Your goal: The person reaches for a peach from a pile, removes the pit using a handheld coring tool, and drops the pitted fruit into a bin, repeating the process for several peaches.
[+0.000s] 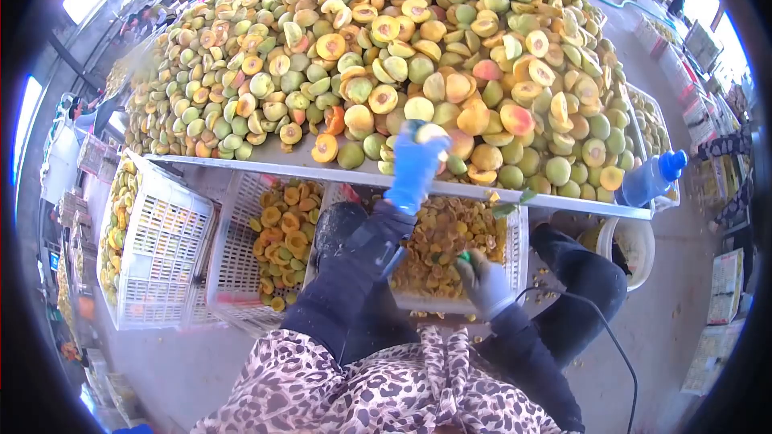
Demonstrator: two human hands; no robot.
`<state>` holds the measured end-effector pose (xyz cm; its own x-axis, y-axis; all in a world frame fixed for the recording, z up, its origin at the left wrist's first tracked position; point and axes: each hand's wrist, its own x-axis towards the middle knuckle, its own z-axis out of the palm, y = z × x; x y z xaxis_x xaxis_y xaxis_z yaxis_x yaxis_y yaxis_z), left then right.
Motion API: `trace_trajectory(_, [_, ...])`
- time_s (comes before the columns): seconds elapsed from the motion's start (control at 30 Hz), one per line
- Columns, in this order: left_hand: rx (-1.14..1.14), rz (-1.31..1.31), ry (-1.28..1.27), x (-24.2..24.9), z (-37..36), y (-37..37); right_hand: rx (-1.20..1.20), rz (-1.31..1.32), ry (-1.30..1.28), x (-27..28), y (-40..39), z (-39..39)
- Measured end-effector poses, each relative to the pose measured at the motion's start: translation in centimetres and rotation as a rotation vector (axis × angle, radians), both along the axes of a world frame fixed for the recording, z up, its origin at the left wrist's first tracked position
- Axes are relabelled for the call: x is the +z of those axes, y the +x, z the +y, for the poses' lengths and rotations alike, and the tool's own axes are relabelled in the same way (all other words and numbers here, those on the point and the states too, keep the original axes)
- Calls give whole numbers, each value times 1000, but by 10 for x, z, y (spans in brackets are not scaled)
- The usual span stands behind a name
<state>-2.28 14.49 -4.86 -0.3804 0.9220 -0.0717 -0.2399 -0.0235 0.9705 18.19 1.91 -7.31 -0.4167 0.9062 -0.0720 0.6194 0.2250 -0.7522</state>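
Observation:
A large heap of halved yellow-green peaches (pixel 386 28) covers the metal-edged table in front of me. My left hand (pixel 418 161), in a blue glove, reaches over the table's front edge at the heap. Its fingers, blurred by motion, close around a pale yellow peach half (pixel 432 133). Lower down, my right hand (pixel 485 285) wears a greyish-white glove and grips a small tool with a green end (pixel 464 257); the rest of the tool is hidden. Beneath both hands, a white crate (pixel 516 253) between my legs holds many brownish-yellow fruit scraps.
At left stand a white crate with peach halves (pixel 165 249) and another crate (pixel 235 253) partly filled with them. A blue bottle (pixel 650 177) lies on the table's right corner. Below it is a white bucket (pixel 639 253). A dark cable (pixel 615 337) runs beside my right leg.

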Motion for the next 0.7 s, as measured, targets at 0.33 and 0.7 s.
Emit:
trace_trajectory(0.33, [-318, -809, 216, 54, -109, 29, 44, 197, 422, 91, -26, 16])
trace_trajectory(0.7, [-147, -299, 400, 46, -139, 41, 9, 254, 264, 101, -33, -25])
